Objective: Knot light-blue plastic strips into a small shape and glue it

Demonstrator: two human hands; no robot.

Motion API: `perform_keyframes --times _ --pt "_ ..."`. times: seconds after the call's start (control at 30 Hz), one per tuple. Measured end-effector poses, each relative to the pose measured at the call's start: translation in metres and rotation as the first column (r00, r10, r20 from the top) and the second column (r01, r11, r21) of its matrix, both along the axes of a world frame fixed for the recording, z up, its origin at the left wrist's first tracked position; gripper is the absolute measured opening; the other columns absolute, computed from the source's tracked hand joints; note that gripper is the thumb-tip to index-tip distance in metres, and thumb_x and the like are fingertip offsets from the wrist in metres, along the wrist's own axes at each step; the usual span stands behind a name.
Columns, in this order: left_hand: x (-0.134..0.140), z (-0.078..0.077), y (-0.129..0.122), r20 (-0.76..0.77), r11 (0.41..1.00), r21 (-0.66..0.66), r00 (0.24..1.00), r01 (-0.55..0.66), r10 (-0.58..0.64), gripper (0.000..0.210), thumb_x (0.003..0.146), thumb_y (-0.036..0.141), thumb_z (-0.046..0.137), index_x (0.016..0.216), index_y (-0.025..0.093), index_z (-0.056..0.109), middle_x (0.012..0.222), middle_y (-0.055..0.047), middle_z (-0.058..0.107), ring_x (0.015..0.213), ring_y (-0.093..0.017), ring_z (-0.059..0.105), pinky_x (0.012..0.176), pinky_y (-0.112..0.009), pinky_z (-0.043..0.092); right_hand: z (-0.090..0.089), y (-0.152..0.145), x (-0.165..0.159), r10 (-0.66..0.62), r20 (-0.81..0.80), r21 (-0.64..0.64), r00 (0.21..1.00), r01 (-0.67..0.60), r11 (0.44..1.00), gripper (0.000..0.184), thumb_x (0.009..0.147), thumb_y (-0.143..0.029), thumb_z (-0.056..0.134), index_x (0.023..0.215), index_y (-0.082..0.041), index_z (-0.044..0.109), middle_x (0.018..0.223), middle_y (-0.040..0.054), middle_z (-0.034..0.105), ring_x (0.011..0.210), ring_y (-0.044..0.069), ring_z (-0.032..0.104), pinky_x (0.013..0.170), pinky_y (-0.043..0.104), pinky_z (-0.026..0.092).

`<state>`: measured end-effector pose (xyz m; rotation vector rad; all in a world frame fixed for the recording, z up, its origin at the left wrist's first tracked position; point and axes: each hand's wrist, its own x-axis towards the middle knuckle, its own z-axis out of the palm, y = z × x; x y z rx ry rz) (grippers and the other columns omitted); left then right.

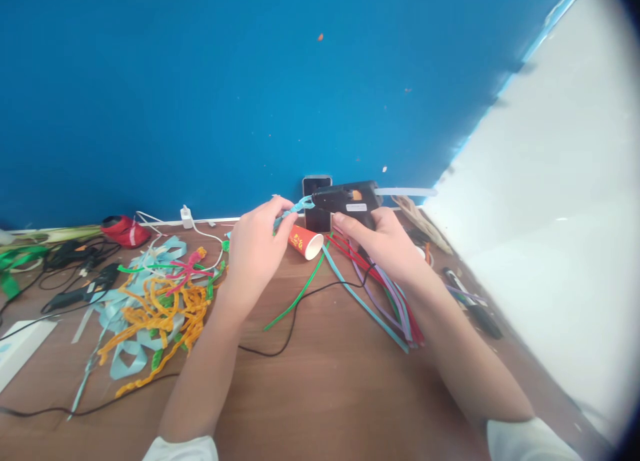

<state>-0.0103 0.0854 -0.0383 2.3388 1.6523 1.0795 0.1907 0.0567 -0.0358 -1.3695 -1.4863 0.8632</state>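
My right hand (pixel 377 238) is wrapped round the handle of a black glue gun (pixel 345 198), and a whitish glue stick (pixel 406 192) juts from its back end. The gun's nozzle points left and meets the tip of a light blue twisted strip (pixel 301 206). Between thumb and fingers, my left hand (pixel 260 244) pinches that strip; its other end is hidden behind the hand. Below the gun, a red paper cup (pixel 306 242) lies on its side with its mouth toward me. Behind the gun a phone (pixel 317 214) leans against the blue wall.
Left on the brown table (pixel 320 394) is a tangle of orange fuzzy stems (pixel 185 308) and light blue ribbon (pixel 127 358). Red, purple, green and blue stems (pixel 395 308) lie under my right arm. A black cord (pixel 290 334) crosses the table. A marker (pixel 457 284) lies at right.
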Motion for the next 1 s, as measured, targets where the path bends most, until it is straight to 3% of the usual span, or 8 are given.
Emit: perform_keyframes --times 1.0 --pt "-0.0005 -0.0001 0.0008 0.007 0.999 -0.011 0.999 -0.05 0.05 0.022 0.096 0.04 0.053 0.101 0.025 0.069 0.093 -0.005 0.077 0.083 -0.022 0.068 0.069 -0.032 0.044 0.0014 -0.0008 -0.0005 -0.011 -0.024 -0.018 1.0 0.011 1.0 0.041 0.085 -0.049 0.066 0.061 -0.018 0.052 0.056 -0.0028 0.049 0.055 0.011 0.042 0.054 0.029 0.024"
